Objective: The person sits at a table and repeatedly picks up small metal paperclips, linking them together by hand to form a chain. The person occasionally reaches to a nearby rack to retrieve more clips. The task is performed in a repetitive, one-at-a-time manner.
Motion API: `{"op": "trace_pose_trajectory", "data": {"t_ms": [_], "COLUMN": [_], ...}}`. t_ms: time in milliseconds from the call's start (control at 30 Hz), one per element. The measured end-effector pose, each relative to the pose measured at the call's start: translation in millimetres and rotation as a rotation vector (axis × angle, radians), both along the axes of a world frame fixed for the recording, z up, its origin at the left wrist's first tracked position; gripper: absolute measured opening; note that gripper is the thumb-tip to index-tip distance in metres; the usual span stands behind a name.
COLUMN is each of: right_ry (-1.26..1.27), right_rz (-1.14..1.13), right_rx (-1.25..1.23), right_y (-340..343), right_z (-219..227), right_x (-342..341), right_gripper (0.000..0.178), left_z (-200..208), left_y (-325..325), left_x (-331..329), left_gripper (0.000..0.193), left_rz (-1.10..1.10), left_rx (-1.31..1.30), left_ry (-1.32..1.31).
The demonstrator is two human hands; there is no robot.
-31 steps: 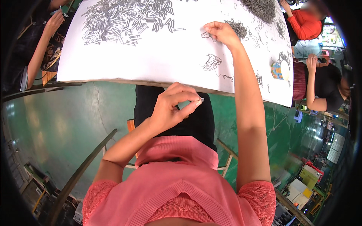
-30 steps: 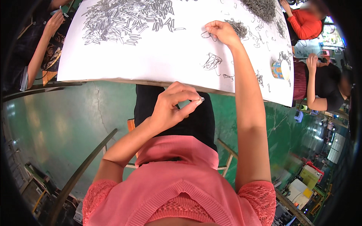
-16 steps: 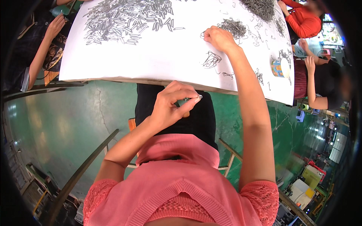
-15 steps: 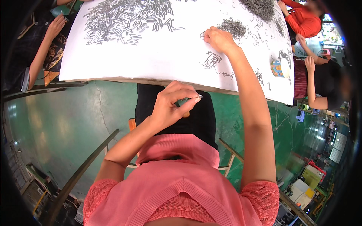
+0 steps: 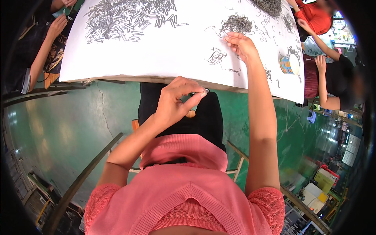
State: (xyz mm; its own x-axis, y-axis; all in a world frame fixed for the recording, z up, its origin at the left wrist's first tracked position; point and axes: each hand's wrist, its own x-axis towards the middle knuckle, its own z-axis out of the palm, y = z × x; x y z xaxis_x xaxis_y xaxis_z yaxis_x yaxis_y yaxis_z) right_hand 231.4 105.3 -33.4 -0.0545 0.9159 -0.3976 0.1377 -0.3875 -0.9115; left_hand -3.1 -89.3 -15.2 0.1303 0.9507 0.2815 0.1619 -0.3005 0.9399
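My left hand is above my lap, just off the table's near edge. Its thumb and index finger pinch a small shiny metal piece. A rounded tan end shows below the palm; what it belongs to is hidden. Over the table, my right hand has thumb and forefinger closed at the tips on what looks like a thin bent wire, with the other fingers loosely curled. Close by lie a tangled heap of bent wire hooks and a smaller wire cluster.
Many short metal strips cover the far left of the white tabletop. A larger wire heap lies at the far right, near a patterned cup. Co-workers sit at both sides, one with a hand near the table's left edge.
My right hand has lifted a little from the table and shifted right, its fingers less bunched. My left hand keeps its pinch on the metal piece. The view has shifted slightly.
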Motion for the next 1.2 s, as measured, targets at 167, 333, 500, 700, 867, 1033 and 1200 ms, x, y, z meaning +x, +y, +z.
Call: {"op": "trace_pose_trajectory", "data": {"t_ms": [167,333,500,700,867,1033,1200], "right_ry": [-0.041,0.156,0.340,0.324,0.303,0.316,0.292], "right_rz": [-0.075,-0.126,-0.208,-0.256,-0.295,-0.288,-0.273], "right_rx": [0.087,0.193,0.279,0.333,0.526,0.627,0.635], "right_y": [-51,-142,-193,-198,-203,-211,-215], "right_z": [18,63,65,60,53,48,45], "right_x": [-8,-48,-67,-78,-89,-89,-90], "right_gripper": [0.035,0.036,0.025,0.021,0.020,0.021,0.019], "left_z": [2,2,4,4,-1,-30,-61], "left_y": [3,5,6,4,7,80,174], "left_x": [4,4,7,6,4,-18,-31], "left_gripper": [0.010,0.010,0.013,0.015,0.013,0.010,0.015], "left_rz": [0.005,0.043,0.074,0.094,0.044,0.252,0.330], "left_rx": [0.006,0.020,0.084,0.140,0.226,0.374,0.576], "left_ry": [0.014,0.050,0.073,0.131,0.131,0.441,1.017]}}
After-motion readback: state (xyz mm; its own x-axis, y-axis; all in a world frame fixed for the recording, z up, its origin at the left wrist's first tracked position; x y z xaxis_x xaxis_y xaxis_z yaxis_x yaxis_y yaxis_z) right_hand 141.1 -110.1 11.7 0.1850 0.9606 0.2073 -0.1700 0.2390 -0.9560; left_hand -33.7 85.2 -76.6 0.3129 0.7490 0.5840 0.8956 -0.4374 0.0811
